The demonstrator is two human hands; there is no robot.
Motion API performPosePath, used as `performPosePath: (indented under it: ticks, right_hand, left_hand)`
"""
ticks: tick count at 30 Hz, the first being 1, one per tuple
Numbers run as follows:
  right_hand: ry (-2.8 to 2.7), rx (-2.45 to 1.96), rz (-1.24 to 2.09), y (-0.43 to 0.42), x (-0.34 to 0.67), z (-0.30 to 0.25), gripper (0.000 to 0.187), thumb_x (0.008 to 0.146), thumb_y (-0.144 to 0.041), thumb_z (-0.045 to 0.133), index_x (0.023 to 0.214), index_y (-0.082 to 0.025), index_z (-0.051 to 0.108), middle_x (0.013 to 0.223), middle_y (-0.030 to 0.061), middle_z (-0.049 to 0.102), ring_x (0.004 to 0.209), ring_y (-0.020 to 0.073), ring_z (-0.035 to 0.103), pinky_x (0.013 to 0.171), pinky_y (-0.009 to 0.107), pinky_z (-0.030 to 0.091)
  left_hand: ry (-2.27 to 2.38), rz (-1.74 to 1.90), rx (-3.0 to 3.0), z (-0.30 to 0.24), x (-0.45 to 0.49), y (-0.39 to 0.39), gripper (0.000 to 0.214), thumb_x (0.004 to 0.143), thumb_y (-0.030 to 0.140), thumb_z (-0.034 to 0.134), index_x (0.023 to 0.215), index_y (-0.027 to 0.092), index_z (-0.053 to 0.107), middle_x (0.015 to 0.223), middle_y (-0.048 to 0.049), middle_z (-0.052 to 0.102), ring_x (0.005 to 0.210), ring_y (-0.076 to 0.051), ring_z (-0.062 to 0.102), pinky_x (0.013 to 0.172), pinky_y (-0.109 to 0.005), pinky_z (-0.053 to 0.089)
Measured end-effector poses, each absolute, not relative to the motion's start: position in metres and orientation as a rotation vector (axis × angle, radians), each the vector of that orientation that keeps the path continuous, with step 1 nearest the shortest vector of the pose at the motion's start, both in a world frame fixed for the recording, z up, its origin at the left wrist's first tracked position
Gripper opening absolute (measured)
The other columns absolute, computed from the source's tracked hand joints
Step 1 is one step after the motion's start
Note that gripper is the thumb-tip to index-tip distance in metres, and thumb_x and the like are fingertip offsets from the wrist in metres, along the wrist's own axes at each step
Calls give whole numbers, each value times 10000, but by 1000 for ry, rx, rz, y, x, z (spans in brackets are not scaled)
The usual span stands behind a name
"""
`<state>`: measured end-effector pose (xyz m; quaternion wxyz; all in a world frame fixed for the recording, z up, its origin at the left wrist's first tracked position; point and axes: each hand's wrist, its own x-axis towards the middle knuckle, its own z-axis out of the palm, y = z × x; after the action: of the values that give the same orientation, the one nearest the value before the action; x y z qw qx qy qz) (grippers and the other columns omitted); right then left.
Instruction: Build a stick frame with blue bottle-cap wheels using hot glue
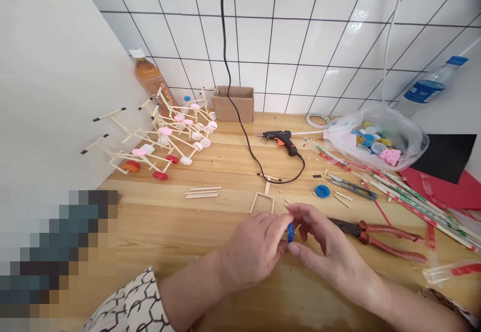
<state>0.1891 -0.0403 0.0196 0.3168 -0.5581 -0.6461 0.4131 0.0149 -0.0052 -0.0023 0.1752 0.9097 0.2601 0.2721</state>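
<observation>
A blue bottle cap (290,232) stands on edge between my two hands above the front of the table. My left hand (255,244) is closed on it, its thumb and fingertips pressed against the cap's left side. From the other side my right hand (323,247) curls round the cap, its thumb at the lower rim and its index finger near the top. Something small juts from the cap's right face, too small to name. Just beyond my left hand lies a small stick frame (267,194), partly hidden by the hand.
Several stick models with cap wheels (165,144) stand at left. A glue gun (280,139) with its black cord lies mid-table. Pliers (379,237), thread snips (351,186), another blue cap (322,191) and a bag of caps (376,136) are at right. Loose sticks (203,192) lie left.
</observation>
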Motion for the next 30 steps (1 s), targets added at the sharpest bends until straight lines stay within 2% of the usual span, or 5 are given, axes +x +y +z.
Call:
performPosePath:
  ticks: [12, 21, 30]
  right_hand:
    - [-1687, -1448, 1011, -42, 185, 13, 353, 778, -215, 542, 1117, -222, 442, 922, 32, 607, 782, 154, 557, 719, 319, 505]
    - [-1750, -1408, 861, -42, 184, 14, 346, 784, -170, 544, 1109, -231, 444, 891, 18, 606, 745, 137, 548, 670, 271, 505]
    - [-1761, -1413, 866, -43, 187, 13, 336, 808, -184, 526, 1130, -225, 440, 910, 30, 616, 757, 140, 554, 684, 277, 512]
  left_hand:
    - [770, 796, 2599, -3, 17, -8, 252, 935, 244, 339, 1124, 116, 444, 942, -98, 665, 826, -204, 622, 708, -352, 510]
    - [796, 810, 2626, -2, 18, -9, 274, 934, 247, 329, 1149, 105, 422, 939, -114, 666, 823, -213, 630, 695, -358, 521]
    - [825, 830, 2651, -1, 18, -10, 278, 925, 224, 357, 1166, 97, 409, 937, -121, 663, 821, -215, 629, 692, -361, 524]
